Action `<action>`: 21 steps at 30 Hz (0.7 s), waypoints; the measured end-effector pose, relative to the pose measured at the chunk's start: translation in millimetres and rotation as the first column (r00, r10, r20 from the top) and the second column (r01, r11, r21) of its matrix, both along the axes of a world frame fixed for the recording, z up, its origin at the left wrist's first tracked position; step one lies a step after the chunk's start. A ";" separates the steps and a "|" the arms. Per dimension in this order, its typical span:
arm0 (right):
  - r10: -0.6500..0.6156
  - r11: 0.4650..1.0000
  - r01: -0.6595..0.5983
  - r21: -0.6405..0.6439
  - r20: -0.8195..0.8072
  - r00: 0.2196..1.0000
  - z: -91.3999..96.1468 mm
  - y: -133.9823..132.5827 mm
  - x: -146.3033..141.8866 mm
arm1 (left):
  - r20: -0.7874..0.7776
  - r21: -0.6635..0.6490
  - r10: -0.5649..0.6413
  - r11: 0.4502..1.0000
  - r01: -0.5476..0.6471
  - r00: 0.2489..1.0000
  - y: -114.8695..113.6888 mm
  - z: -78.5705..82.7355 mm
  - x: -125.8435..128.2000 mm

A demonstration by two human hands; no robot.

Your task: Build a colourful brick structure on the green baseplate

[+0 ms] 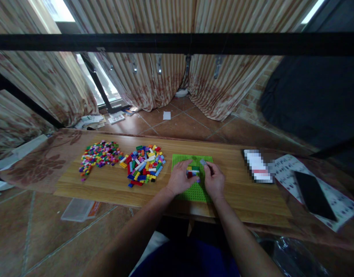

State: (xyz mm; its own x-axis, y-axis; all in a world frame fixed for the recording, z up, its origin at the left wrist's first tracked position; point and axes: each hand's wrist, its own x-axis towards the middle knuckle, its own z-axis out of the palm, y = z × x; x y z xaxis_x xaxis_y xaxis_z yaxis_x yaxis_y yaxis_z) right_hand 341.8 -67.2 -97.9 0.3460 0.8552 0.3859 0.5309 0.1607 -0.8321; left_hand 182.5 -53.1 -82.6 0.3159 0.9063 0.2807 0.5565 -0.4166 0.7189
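A green studded baseplate [196, 197] lies on the wooden board, with a small cluster of toy bricks [193, 169] in green, white, red and yellow on it. My left hand [181, 177] rests over the plate's left side, thumb and index finger apart around the cluster. A purple brick [198, 180] shows by the left thumb; whether they touch I cannot tell. Over the plate's right edge, my right hand [215, 180] pinches a light grey-blue brick [203, 162] between thumb and fingers. The left hand partly hides the cluster.
Left of the plate are a pile of mixed bricks [145, 165] and a pile of smaller pieces [100, 154]. A phone [257, 166] lies to the right, beyond it a dark tablet-like slab [314, 196] on a printed sheet [289, 165]. A black bar [177, 44] crosses ahead.
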 end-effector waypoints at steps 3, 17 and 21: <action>-0.004 1.000 0.004 0.008 0.010 1.000 0.2 0.2 -0.2 | -0.136 0.021 -0.110 0.993 0.114 0.984 -1.2 4.1 1.5; 0.001 1.000 -0.001 0.006 0.007 1.000 -1.1 0.3 0.7 | -0.113 -0.025 -0.159 0.987 0.157 0.981 1.2 3.6 -0.7; 0.005 1.000 -0.005 0.013 0.004 1.000 -2.6 0.7 1.2 | -0.096 -0.023 -0.167 0.986 0.165 0.981 0.9 2.9 -1.3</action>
State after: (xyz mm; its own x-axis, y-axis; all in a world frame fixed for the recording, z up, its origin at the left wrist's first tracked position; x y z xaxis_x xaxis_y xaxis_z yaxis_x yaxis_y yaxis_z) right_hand 343.0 -66.4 -100.6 0.3402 0.8517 0.3987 0.5335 0.1743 -0.8276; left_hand 181.2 -52.2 -79.7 0.4875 0.8427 0.2287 0.5479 -0.4991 0.6714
